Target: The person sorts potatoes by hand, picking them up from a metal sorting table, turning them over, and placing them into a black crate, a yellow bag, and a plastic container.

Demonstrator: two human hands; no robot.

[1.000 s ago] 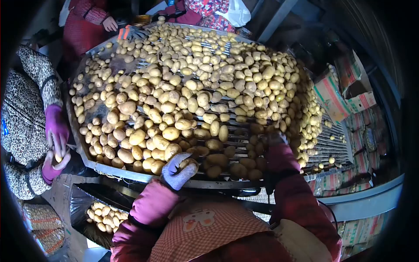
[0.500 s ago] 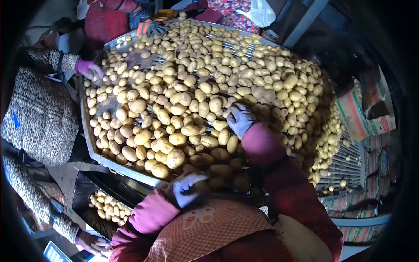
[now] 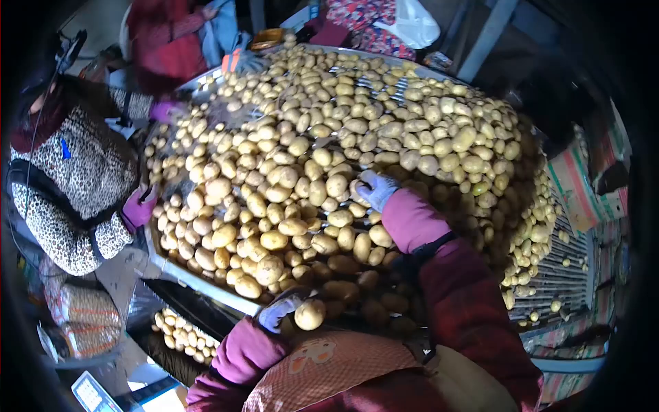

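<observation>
Many potatoes [image 3: 292,226] cover a large metal sorting table [image 3: 199,283]. My left hand [image 3: 280,310], in a light purple glove, is at the near edge of the table, closed on a round potato [image 3: 309,314] just above the apron. My right hand [image 3: 376,189], gloved the same way, reaches over the middle of the pile. Its fingers are curled down against the potatoes beside a gap showing the slats. Its fingertips are partly hidden, and whether it grips a potato cannot be made out.
A co-worker in a leopard-print top [image 3: 96,165] stands at the left with gloved hands at the table's edge. Another person in red [image 3: 161,55] is at the far left. A potato-filled container [image 3: 180,336], striped sacks [image 3: 583,182] and a grey post [image 3: 487,41] surround the table.
My left hand now holds a potato clearly in view. My right hand has shifted slightly on the pile. The leopard-print co-worker has straightened, one hand coming up to the table's left edge.
</observation>
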